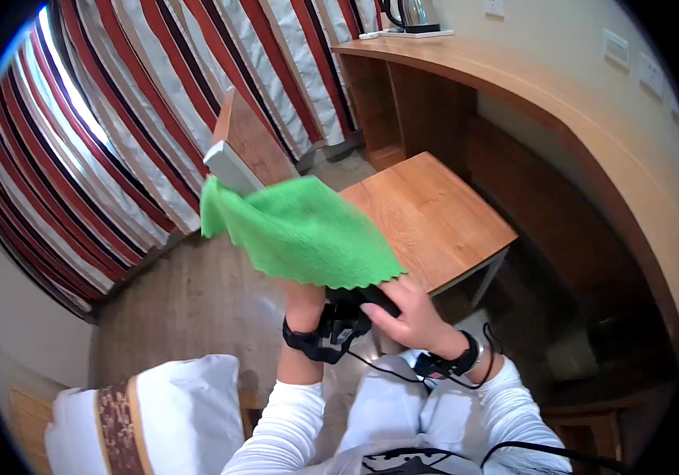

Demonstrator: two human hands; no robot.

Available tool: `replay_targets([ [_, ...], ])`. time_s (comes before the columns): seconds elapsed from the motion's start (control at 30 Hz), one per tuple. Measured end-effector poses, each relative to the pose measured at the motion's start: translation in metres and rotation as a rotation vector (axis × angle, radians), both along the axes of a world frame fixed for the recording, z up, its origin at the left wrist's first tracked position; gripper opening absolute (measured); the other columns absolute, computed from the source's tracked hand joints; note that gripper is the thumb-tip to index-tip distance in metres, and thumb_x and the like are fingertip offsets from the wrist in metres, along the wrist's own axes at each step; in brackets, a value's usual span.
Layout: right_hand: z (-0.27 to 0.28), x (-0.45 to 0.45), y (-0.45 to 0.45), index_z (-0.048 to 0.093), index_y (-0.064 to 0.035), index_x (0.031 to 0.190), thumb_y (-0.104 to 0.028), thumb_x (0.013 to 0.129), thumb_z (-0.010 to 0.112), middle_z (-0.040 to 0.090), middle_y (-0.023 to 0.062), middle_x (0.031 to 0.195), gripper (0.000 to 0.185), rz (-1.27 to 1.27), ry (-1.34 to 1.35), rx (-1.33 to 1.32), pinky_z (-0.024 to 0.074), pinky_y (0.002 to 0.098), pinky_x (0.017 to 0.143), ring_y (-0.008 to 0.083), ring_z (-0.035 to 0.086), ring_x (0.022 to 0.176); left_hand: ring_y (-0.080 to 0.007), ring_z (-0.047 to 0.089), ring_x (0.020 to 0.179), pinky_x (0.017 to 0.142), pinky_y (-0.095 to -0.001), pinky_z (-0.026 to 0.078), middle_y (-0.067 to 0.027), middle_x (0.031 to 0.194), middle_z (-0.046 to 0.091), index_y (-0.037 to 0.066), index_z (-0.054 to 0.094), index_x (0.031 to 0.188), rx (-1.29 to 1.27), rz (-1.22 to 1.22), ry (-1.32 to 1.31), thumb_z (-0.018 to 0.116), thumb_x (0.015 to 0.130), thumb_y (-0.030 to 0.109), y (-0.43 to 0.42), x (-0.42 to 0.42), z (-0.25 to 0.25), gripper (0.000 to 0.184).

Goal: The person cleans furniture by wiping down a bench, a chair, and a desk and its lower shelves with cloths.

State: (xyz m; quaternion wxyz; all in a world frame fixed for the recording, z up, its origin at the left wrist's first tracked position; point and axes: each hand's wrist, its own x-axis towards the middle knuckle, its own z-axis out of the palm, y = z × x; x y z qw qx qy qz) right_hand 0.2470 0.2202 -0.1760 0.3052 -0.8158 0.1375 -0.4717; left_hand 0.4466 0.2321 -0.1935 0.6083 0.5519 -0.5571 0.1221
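A bright green cloth (308, 233) with a scalloped edge is spread out in front of me, one corner folded over at its far left. My left hand (305, 306) reaches under the cloth, so its fingers are hidden. Just below the cloth's near edge, my right hand (412, 317) curls its thumb and fingers around the end of a black object (359, 298) between my hands. What this object is, I cannot make out. The right fingertips meet the cloth's edge. Black straps with small devices and a cable circle both wrists.
A wooden chair has its seat (426, 210) right of the cloth and its backrest (252, 142) behind it. A curved desk (506, 75) runs along the right wall, with a kettle (416, 14) on top. Striped curtains (157, 79) hang behind; a white pillow (189, 404) lies lower left.
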Motion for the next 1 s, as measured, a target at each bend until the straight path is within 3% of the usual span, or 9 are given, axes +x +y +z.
replay_targets([
  [0.07, 0.002, 0.0, -0.001, 0.049, 0.002, 0.11, -0.009, 0.075, 0.057, 0.047, 0.0201, 0.114, 0.038, 0.067, -0.103, -0.051, 0.0372, 0.0367, 0.089, 0.0341, 0.046, 0.105, -0.0272, 0.052, 0.091, 0.078, -0.0379, 0.042, -0.0112, 0.099, 0.054, 0.003, 0.048, 0.109, -0.027, 0.076, -0.109, 0.06, 0.076, 0.015, 0.005, 0.021, 0.035, 0.038],
  [0.23, -0.01, 0.0, -0.002, 0.05, -0.0001, 0.11, -0.002, 0.071, 0.055, 0.044, 0.0168, 0.122, 0.039, 0.1, -0.201, -0.101, 0.0321, 0.0388, 0.096, 0.0321, 0.04, 0.117, -0.0257, 0.049, 0.097, 0.082, -0.0372, 0.04, -0.0113, 0.105, 0.051, 0.003, 0.044, 0.113, -0.065, 0.126, -0.127, 0.06, 0.077, 0.017, 0.004, 0.05, 0.075, 0.041],
  [0.5, -0.019, -0.018, -0.012, 0.052, 0.0009, 0.106, -0.003, 0.073, 0.053, 0.046, 0.0192, 0.12, 0.034, 0.011, -0.199, -0.064, 0.0344, 0.0389, 0.094, 0.0332, 0.043, 0.113, -0.0233, 0.045, 0.106, 0.088, -0.036, 0.037, -0.0114, 0.116, 0.046, 0.004, 0.038, 0.12, 0.119, -0.066, -0.068, 0.058, 0.08, 0.02, -0.002, -0.035, -0.085, 0.048],
  [0.73, -0.038, -0.03, -0.015, 0.053, -0.0001, 0.106, -0.005, 0.074, 0.054, 0.046, 0.0182, 0.12, 0.032, 0.002, -0.148, 0.016, 0.0351, 0.037, 0.093, 0.0321, 0.045, 0.112, -0.0215, 0.042, 0.113, 0.093, -0.0351, 0.035, -0.0115, 0.124, 0.042, 0.005, 0.034, 0.125, 0.122, -0.168, -0.04, 0.057, 0.081, 0.022, -0.004, -0.08, -0.121, 0.053],
  [0.8, -0.045, -0.031, -0.016, 0.052, -0.0003, 0.106, -0.007, 0.075, 0.054, 0.047, 0.0169, 0.12, 0.032, -0.01, -0.123, 0.036, 0.0357, 0.0362, 0.092, 0.031, 0.046, 0.111, -0.0194, 0.053, 0.091, 0.081, -0.0335, 0.043, -0.0048, 0.1, 0.054, 0.004, 0.04, 0.116, 0.157, -0.482, 0.271, 0.062, 0.076, 0.014, 0.001, -0.083, -0.117, 0.047],
  [0.93, -0.066, -0.028, -0.019, 0.051, -0.0009, 0.11, -0.008, 0.078, 0.053, 0.048, 0.0167, 0.119, 0.033, 0.088, -0.06, 0.169, 0.0371, 0.0344, 0.09, 0.0286, 0.048, 0.109, -0.0159, 0.054, 0.089, 0.078, -0.0292, 0.045, -0.0046, 0.1, 0.054, 0.002, 0.044, 0.112, 0.245, -0.421, 0.234, 0.065, 0.073, 0.009, 0.005, -0.08, -0.127, 0.045],
  [1.0, -0.075, -0.025, -0.016, 0.049, -0.0015, 0.114, -0.01, 0.078, 0.054, 0.049, 0.0168, 0.117, 0.037, 0.172, -0.016, 0.188, 0.0375, 0.0343, 0.09, 0.0284, 0.048, 0.108, -0.0143, 0.054, 0.088, 0.076, -0.027, 0.046, -0.0055, 0.099, 0.055, 0.001, 0.048, 0.108, 0.239, -0.61, 0.699, 0.068, 0.07, 0.008, 0.019, -0.075, -0.119, 0.043],
])
